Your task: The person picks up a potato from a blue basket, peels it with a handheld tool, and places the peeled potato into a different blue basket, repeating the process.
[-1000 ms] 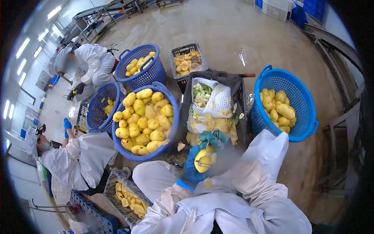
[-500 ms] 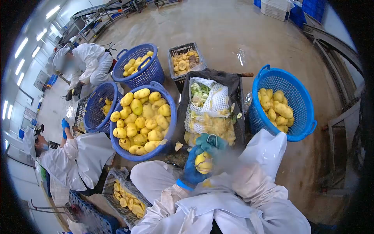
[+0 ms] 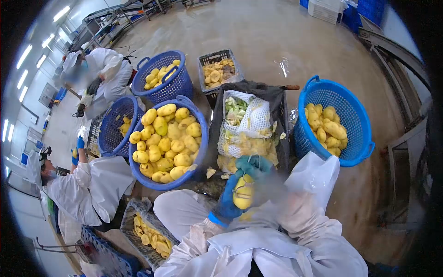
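My left hand [image 3: 225, 202], in a blue glove, is wrapped round a yellow mango [image 3: 243, 194] low in front of my lap. My right hand [image 3: 256, 167], in a blue-green glove and partly blurred, is closed just above the mango, on what looks like a peeler with a thin metal wire loop [image 3: 263, 159]. Thin dark lines cross the mango's surface; its blade cannot be made out. Directly beyond both hands, a black-lined crate [image 3: 282, 124] holds white foam netting [image 3: 258, 117], green scraps and wet yellow peelings [image 3: 251, 144].
Left of the crate stands a blue-violet basket [image 3: 201, 161] heaped with yellow mangoes; a blue basket [image 3: 355, 111] on the right holds more. A crate of cut pieces [image 3: 154, 235] is by my left knee. Two co-workers [image 3: 87, 194] in white sit at the left.
The mango has turned in my left hand and now stands more upright, with more of its side showing. My right hand has shifted slightly to the right over it.
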The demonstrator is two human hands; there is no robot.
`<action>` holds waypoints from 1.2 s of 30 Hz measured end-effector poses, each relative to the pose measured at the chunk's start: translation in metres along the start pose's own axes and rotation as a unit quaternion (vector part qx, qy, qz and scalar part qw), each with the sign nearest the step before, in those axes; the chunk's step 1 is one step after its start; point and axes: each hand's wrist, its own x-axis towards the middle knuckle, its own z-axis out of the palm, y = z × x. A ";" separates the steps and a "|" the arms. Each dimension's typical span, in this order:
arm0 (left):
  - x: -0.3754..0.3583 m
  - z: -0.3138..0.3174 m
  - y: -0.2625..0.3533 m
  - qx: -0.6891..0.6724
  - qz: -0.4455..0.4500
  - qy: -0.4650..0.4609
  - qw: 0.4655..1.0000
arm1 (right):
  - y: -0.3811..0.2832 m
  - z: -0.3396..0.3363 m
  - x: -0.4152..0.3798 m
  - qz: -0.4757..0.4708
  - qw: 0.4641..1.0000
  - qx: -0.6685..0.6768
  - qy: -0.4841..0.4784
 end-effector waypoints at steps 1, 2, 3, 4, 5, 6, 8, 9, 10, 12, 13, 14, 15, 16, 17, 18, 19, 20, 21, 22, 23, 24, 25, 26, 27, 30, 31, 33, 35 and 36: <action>0.000 -0.006 -0.004 0.008 0.003 0.002 1.000 | 0.010 -0.007 0.009 -0.002 0.999 -0.035 -0.002; 0.000 -0.013 -0.008 0.015 0.005 0.004 1.000 | 0.019 -0.014 0.016 0.031 0.997 0.017 0.065; -0.001 -0.021 -0.008 0.001 -0.012 -0.004 1.000 | 0.015 -0.017 0.027 0.055 0.987 0.073 0.134; -0.002 -0.023 -0.001 -0.004 -0.021 -0.021 1.000 | 0.011 -0.026 0.036 0.053 0.984 0.054 0.158; -0.003 -0.024 0.007 -0.008 -0.030 -0.038 0.999 | 0.010 -0.041 0.041 0.051 0.981 0.036 0.186; -0.010 -0.011 0.021 -0.007 -0.033 -0.063 0.997 | 0.008 -0.049 0.043 0.050 0.976 0.017 0.213; -0.027 0.021 0.044 -0.010 -0.044 -0.113 0.993 | -0.013 -0.045 0.036 -0.018 0.987 -0.047 0.155; -0.030 0.031 0.051 0.033 -0.026 -0.112 0.993 | -0.020 -0.042 0.032 -0.053 0.987 -0.080 0.127; -0.029 0.037 0.053 0.096 0.001 -0.107 0.990 | -0.017 -0.035 0.028 -0.040 0.992 -0.012 0.122; -0.029 0.044 0.054 0.219 0.056 -0.092 0.970 | -0.007 -0.016 0.019 -0.015 0.986 0.127 0.110; -0.029 0.043 0.054 0.260 0.061 -0.083 0.960 | -0.006 -0.013 0.015 -0.093 0.993 0.031 0.070; -0.030 0.044 0.054 0.280 0.068 -0.080 0.954 | -0.004 -0.010 0.014 -0.049 0.994 0.082 0.059; -0.033 0.048 0.055 0.301 0.075 -0.076 0.948 | -0.001 -0.007 0.014 -0.005 0.990 0.132 0.048; -0.035 0.049 0.055 0.321 0.081 -0.072 0.941 | 0.002 -0.005 0.014 0.040 0.982 0.183 0.037; -0.038 0.048 0.053 0.338 0.104 -0.070 0.933 | 0.012 -0.015 0.016 -0.006 0.995 0.007 0.103; -0.040 0.047 0.053 0.356 0.130 -0.068 0.923 | 0.012 -0.021 0.017 0.040 0.987 0.072 0.138; -0.036 0.047 0.057 0.375 0.157 -0.068 0.911 | 0.013 -0.026 0.023 0.082 0.972 0.137 0.174; -0.033 0.047 0.058 0.364 0.164 -0.054 0.915 | 0.015 -0.023 0.018 0.075 0.971 0.135 0.182; -0.035 0.049 0.056 0.350 0.163 -0.037 0.922 | 0.009 -0.018 0.015 0.068 0.970 0.133 0.191; -0.034 0.051 0.053 0.336 0.163 -0.023 0.927 | 0.002 -0.008 0.010 0.098 0.969 0.157 0.163; -0.030 0.047 0.057 0.369 0.158 -0.049 0.915 | -0.004 -0.001 0.011 0.120 0.967 0.181 0.136; -0.026 0.042 0.052 0.288 0.123 -0.058 0.948 | -0.007 0.001 0.011 0.143 0.962 0.207 0.110; -0.024 0.036 0.045 0.203 0.088 -0.064 0.973 | 0.000 -0.007 0.014 -0.040 0.982 -0.106 0.151; -0.024 0.031 0.038 0.117 0.057 -0.067 0.989 | 0.005 -0.013 0.013 -0.038 0.984 -0.051 0.166; -0.026 0.037 0.036 0.035 0.026 -0.048 0.998 | 0.003 -0.016 0.015 -0.038 0.983 0.007 0.181; -0.030 0.033 0.031 -0.021 -0.024 -0.036 0.999 | -0.024 -0.001 0.004 0.034 0.995 0.024 0.089; -0.024 0.033 0.032 -0.037 -0.038 -0.038 0.998 | -0.027 0.008 0.002 0.087 0.990 0.107 0.042; -0.019 0.032 0.035 -0.067 -0.068 -0.039 0.995 | -0.003 -0.001 0.009 0.059 0.992 0.113 0.024; -0.022 0.035 0.038 -0.090 -0.082 -0.025 0.992 | 0.043 -0.038 0.032 0.023 0.990 0.013 0.139; -0.023 0.035 0.041 -0.094 -0.076 -0.033 0.992 | 0.042 -0.047 0.044 0.059 0.975 -0.003 0.213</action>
